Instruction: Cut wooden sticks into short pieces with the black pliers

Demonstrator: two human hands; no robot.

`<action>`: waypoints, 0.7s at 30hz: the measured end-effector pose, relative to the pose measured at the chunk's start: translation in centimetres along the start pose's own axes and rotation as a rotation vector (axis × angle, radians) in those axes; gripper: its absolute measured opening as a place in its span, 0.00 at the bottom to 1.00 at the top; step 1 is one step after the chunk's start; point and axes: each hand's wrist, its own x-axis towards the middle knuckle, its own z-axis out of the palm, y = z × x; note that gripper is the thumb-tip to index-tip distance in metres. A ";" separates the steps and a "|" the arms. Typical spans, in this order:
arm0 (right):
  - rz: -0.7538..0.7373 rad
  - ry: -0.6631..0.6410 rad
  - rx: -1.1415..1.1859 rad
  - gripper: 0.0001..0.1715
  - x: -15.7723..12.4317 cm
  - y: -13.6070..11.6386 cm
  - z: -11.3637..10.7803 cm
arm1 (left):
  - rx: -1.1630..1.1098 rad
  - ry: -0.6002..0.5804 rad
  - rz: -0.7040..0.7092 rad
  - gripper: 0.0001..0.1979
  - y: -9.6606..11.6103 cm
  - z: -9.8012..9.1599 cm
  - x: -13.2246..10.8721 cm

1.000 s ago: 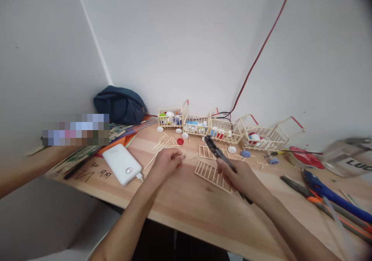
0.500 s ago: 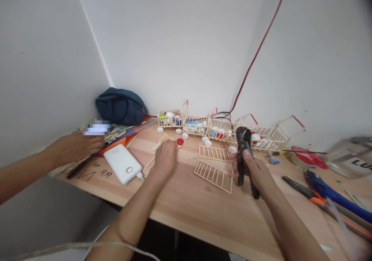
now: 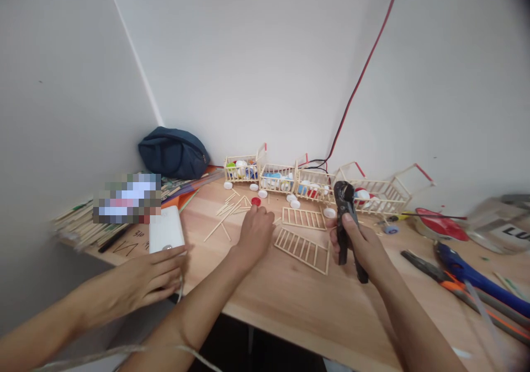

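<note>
My left hand is low over the tabletop, fingers curled down and pressed close together; whatever is under the fingertips is hidden. Just beyond it lie a red bottle cap and loose thin wooden sticks. In my right hand is a pair of black pliers, held upright with the head at the top and the handles apart. Between my hands, two flat ladder-like stick panels lie on the wood, one behind the other.
Small stick carts with bottle-cap wheels line the wall. Another person's hand rests by a white power bank with a cable. A blue pouch, bundled sticks, and blue-and-orange handled tools lie around.
My left hand has moved right, from the loose sticks toward the panels. The other person's hand has come from the blurred phone to the power bank's near end. My right hand stays nearly still.
</note>
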 end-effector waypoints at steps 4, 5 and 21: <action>0.000 -0.009 -0.026 0.31 -0.1 0.0 0.1 | 0.082 -0.029 -0.010 0.09 0.3 0.5 0.0; 0.003 -0.011 -0.028 0.31 -0.1 0.1 0.1 | 0.108 -0.027 -0.020 0.10 0.3 0.4 -0.1; 0.013 -0.053 -0.030 0.27 -0.1 0.4 0.1 | 0.168 0.175 -0.355 0.21 -3.3 -4.6 -7.9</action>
